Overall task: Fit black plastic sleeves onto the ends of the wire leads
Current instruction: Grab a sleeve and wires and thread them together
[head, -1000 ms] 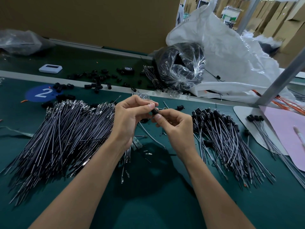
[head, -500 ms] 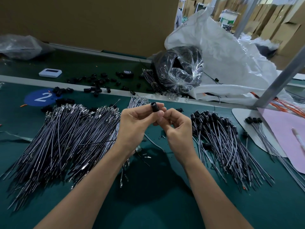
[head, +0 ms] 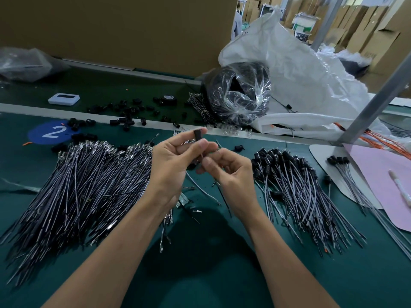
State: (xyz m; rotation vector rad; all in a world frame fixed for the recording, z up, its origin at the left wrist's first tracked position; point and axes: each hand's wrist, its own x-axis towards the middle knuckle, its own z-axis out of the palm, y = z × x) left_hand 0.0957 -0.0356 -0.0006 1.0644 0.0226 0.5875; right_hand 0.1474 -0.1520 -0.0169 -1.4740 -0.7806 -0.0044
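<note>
My left grip (head: 173,161) is pinched on the sleeve (head: 197,136), raised just right of the bare pile (head: 84,174). My right grip (head: 231,172) is pinched on the lead (head: 201,154) entering it. Both look feather-light: the sleeve stiff and slick, the lead limp, so I'd hold the lead near its tip.

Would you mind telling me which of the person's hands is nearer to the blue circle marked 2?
Left. The left hand, pinching a black sleeve, is right of the blue circle; the right hand, pinching the wire lead, lies farther right, beyond it.
</note>
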